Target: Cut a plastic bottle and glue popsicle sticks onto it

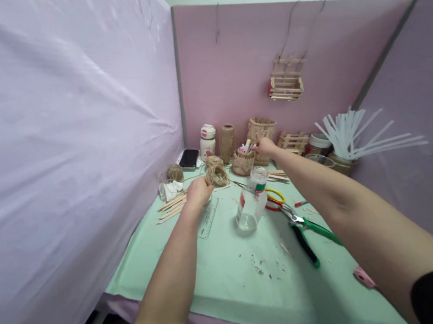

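My left hand [200, 190] is over the left side of the table, fingers drawn together beside a bundle of twine [215, 172]. Whatever those fingers hold is too small to make out. Flat wooden sticks [172, 208] and a clear ruler [210, 219] lie close under it. Reaching farther back, my right hand [266, 147] is closed at the rim of a small stick-covered cup [242, 163] with pens or similar items in it. Its fingertips are partly hidden, so their contact is unclear. A clear glass jar [250, 209] stands between my forearms.
Green-handled pruning shears [300, 221] and red-and-yellow-handled scissors [275, 199] lie right of the jar. Along the back stand a white bottle [207, 142], a brown wrapped bottle [228, 143] and a wooden basket [261, 127]. White strips [345, 133] fan out at right. Fabric-covered partitions enclose the table.
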Available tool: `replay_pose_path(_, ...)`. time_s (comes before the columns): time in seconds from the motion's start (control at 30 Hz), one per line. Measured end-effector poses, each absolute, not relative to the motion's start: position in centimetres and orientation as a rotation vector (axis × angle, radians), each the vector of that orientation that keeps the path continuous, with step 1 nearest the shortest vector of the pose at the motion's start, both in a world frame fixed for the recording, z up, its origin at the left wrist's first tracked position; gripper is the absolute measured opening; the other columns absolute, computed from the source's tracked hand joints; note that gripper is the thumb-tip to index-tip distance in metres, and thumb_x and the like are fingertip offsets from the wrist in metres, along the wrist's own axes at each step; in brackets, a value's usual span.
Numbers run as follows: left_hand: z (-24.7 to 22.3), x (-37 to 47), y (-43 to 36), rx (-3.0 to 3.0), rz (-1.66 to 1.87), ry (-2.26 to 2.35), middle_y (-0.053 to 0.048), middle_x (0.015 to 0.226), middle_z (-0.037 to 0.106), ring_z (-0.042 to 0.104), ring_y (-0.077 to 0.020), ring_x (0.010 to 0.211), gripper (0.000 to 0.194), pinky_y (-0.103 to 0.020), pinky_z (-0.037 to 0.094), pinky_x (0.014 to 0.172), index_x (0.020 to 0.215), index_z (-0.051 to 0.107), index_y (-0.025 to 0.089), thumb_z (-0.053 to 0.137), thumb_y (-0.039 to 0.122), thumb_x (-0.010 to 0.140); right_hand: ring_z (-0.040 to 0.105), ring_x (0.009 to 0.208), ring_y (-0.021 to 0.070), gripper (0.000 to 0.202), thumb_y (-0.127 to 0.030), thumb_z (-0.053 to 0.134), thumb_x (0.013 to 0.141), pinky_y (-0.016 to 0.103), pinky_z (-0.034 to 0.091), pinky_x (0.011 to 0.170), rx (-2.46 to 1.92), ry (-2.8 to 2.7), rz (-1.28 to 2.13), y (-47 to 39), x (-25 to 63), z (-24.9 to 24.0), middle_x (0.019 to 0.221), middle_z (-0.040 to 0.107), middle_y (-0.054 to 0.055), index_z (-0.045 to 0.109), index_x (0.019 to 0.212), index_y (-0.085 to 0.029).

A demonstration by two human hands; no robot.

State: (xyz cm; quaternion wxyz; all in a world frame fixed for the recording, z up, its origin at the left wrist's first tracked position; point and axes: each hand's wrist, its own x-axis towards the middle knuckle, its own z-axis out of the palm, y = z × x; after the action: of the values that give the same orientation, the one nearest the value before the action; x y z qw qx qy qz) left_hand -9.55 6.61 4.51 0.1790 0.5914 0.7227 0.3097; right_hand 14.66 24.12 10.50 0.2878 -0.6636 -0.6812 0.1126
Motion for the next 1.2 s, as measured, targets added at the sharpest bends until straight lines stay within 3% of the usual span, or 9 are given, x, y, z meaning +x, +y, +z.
replay_pose_path(0.1,4.5,-9.3,4.8,1.803,0.562,2.034,-0.017,0.085,0.074,0.070,-0.0345,0.097,0.011,-0.037,0.051,0.085,0.066,0.068,0.014,0.078,0.017,0.062,0.064,0.096,0.0279,0.027,-0.025,0.080,0.069,0.035,0.048,0.084,-1.747,-1.785,0.289,23.2,14.4,10.7,0.093,0.072,0.014,0.067,0.088,-0.012)
replay_pose_path(0.2,4.4,-8.5,3.3,1.880,0.358,2.021,-0.022,0.099,0.073,0.068,-0.0374,0.105,0.019,-0.038,0.051,0.088,0.079,0.071,0.012,0.075,0.010,0.060,0.062,0.103,0.0258,0.035,-0.030,0.073,0.077,0.034,0.048,0.087,-1.694,-1.735,0.278,21.2,14.7,10.8,0.109,0.069,0.016,0.063,0.105,-0.012)
replay_pose_path(0.33,4.5,-7.2,2.5,1.918,0.237,2.006,-0.027,0.115,0.068,0.065,-0.0367,0.113,0.038,-0.039,0.049,0.093,0.103,0.067,0.008,0.065,0.001,0.065,0.064,0.082,0.0186,0.032,-0.033,0.066,0.082,0.029,0.050,0.075,-1.631,-1.713,0.368,16.5,15.6,10.6,0.093,0.070,0.008,0.062,0.107,-0.014)
replay_pose_path(0.47,4.5,-6.9,2.6,1.907,0.244,1.994,-0.025,0.110,0.070,0.066,-0.0363,0.109,0.048,-0.038,0.050,0.088,0.110,0.061,0.008,0.067,0.001,0.063,0.057,0.062,0.0136,0.033,-0.033,0.062,0.082,0.025,0.045,0.058,-1.452,-1.577,0.629,10.4,16.8,9.8,0.075,0.066,0.001,0.058,0.111,-0.017)
replay_pose_path(0.67,5.5,-8.9,0.2,1.868,0.506,1.986,-0.007,0.087,0.072,0.069,-0.0254,0.090,0.043,-0.032,0.050,0.075,0.114,0.052,0.019,0.066,0.017,0.074,0.054,0.063,0.0140,0.032,-0.046,0.062,0.078,0.026,0.042,0.059,-1.217,-1.250,0.709,2.2,18.0,6.3,0.069,0.059,-0.001,0.058,0.098,-0.020)
replay_pose_path(0.77,6.1,-8.9,-3.1,1.534,1.302,1.560,0.002,0.075,0.066,0.064,-0.0179,0.071,0.053,-0.029,0.050,0.067,0.117,0.045,0.023,0.069,0.029,0.071,0.054,0.066,0.0157,0.025,-0.048,0.061,0.082,0.028,0.043,0.062,-1.149,-1.247,0.738,-1.6,16.8,4.4,0.071,0.059,0.000,0.059,0.085,-0.023)
replay_pose_path(0.83,6.1,-7.7,-5.2,1.323,1.479,1.313,0.003,0.074,0.064,0.063,-0.0165,0.069,0.050,-0.028,0.050,0.063,0.108,0.047,0.025,0.073,0.035,0.066,0.054,0.066,0.0158,0.024,-0.048,0.061,0.084,0.029,0.043,0.063,-1.107,-1.359,0.892,-4.2,15.6,3.7,0.072,0.060,0.000,0.061,0.083,-0.024)
replay_pose_path(1.0,4.3,-2.6,-8.0,1.112,1.498,1.148,0.001,0.080,0.063,0.063,-0.0154,0.075,0.037,-0.029,0.053,0.068,0.085,0.042,0.025,0.072,0.036,0.067,0.063,0.078,0.0182,0.028,-0.036,0.070,0.077,0.030,0.046,0.067,-1.001,-1.631,1.330,-8.8,13.5,2.9,0.089,0.071,0.003,0.064,0.102,-0.024)
replay_pose_path(1.2,2.6,-0.4,-8.0,1.141,1.414,1.074,-0.003,0.091,0.063,0.064,-0.0177,0.085,0.039,-0.034,0.055,0.078,0.090,0.044,0.023,0.075,0.032,0.067,0.059,0.064,0.0163,0.016,-0.039,0.064,0.082,0.030,0.045,0.064,-1.103,-1.458,1.255,-9.3,14.7,1.5,0.072,0.067,0.000,0.063,0.085,-0.023)
